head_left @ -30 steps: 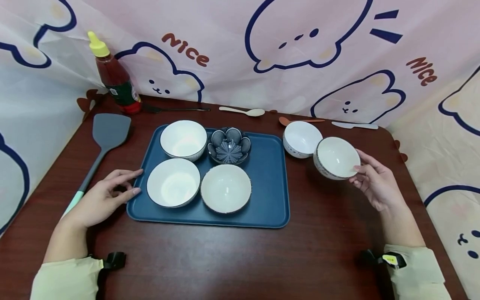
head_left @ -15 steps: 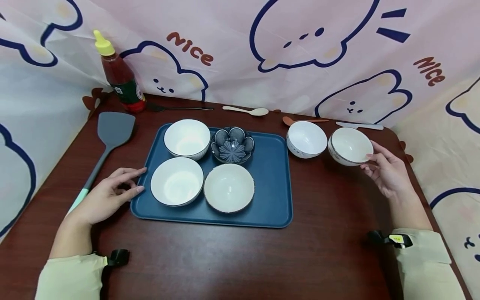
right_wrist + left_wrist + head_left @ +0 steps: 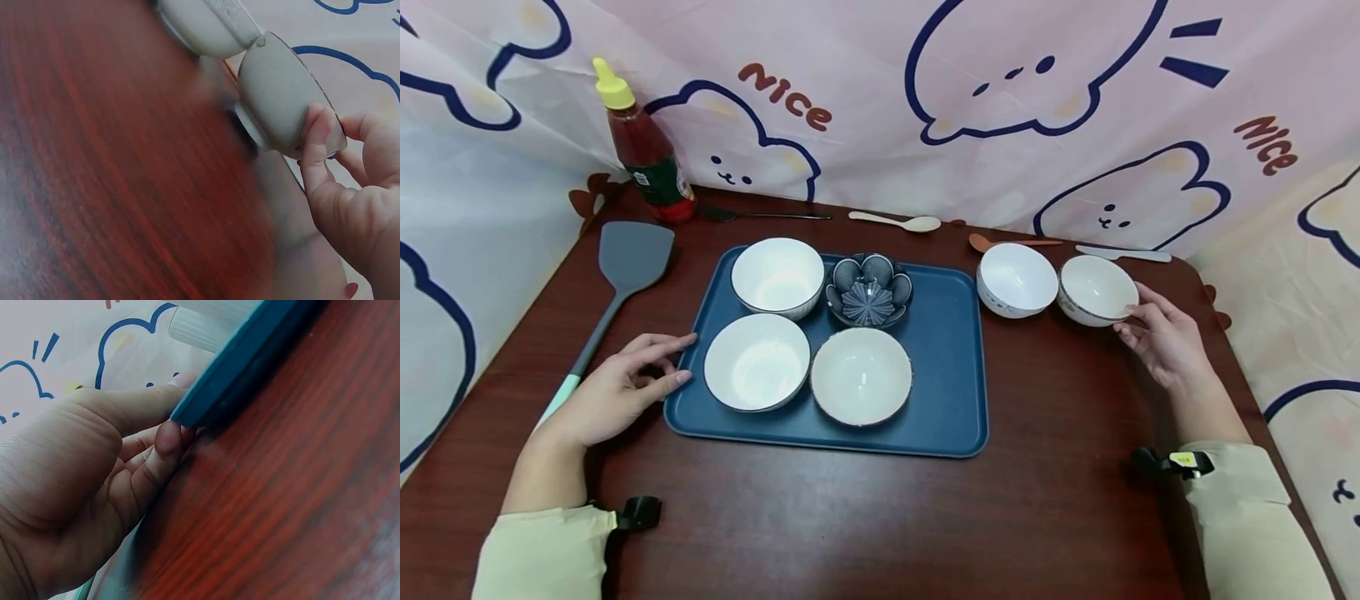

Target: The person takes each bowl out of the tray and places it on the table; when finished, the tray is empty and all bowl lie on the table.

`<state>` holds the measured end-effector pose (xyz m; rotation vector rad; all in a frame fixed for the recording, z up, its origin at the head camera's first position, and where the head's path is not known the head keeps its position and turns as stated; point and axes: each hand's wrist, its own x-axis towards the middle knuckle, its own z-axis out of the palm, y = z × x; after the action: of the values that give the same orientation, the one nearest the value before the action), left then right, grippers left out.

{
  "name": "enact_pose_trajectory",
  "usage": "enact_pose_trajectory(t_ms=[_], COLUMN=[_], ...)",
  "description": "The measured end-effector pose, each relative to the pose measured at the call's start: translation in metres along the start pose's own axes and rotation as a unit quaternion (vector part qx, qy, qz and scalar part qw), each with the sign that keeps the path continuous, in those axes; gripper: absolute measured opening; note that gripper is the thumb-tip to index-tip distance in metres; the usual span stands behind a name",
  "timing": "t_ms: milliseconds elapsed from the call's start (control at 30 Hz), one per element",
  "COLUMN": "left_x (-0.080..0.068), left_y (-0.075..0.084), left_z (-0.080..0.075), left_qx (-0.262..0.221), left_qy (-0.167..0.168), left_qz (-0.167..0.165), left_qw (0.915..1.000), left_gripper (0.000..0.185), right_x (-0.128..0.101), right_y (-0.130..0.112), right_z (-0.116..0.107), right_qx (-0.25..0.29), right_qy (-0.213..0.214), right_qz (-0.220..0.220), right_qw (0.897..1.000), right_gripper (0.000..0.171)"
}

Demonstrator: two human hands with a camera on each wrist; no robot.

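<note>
Ok: R hand (image 3: 1159,340) pinches glossy round ceramic bowl (image 3: 1098,289) by rim on wood-grain table (image 3: 1060,500); L hand (image 3: 617,387) relaxed, fingertips touching matte blue tray (image 3: 943,367) edge.

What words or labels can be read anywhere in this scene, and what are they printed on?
"Nice": red-brown letters on the pink bear-print cloth backdrop, upper left.
"Nice": same backdrop, upper right.
Green label on the red sauce bottle with yellow cap: too small to read.
Yellow tag on the right wrist strap: too small to read.
</note>
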<state>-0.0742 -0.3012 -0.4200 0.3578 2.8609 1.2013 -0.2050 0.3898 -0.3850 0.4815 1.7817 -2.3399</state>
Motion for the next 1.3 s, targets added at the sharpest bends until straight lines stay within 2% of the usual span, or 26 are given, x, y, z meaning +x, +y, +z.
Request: enact_pose_trajectory(t_ms=[267, 433, 567, 767, 1067, 1300], left_x=[0.002, 0.001, 0.0, 0.0, 0.0, 0.0], left_y=[0.002, 0.003, 0.002, 0.0, -0.001, -0.002], left_z=[0.001, 0.002, 0.003, 0.004, 0.001, 0.002], left_qx=[-0.001, 0.003, 0.004, 0.002, 0.006, 0.001], left_qy=[0.0, -0.003, 0.0, 0.004, 0.006, 0.007], left_qz=[0.001, -0.009, -0.009, -0.006, 0.002, 0.001], left_qw=[1.0, 1.0, 1.0, 1.0, 1.0, 1.0], left_gripper=[0.048, 0.048, 0.048, 0.048, 0.048, 0.047], right_x=[0.003, 0.001, -0.002, -0.012, -0.028, -0.042], right_y=[0.006, 0.01, 0.011, 0.006, 0.005, 0.006], right_z=[-0.001, -0.002, -0.001, -0.004, 0.0, 0.02], right_qx=[0.047, 0.041, 0.035, 0.069, 0.076, 0.058], right_qy=[-0.016, -0.015, -0.001, 0.019, -0.008, -0.031], right_qz=[-0.012, -0.023, -0.049, -0.091, -0.123, -0.136], right_qw=[0.999, 0.999, 0.998, 0.993, 0.989, 0.988], right_gripper=[0.041, 0.05, 0.056, 0.053, 0.048, 0.048])
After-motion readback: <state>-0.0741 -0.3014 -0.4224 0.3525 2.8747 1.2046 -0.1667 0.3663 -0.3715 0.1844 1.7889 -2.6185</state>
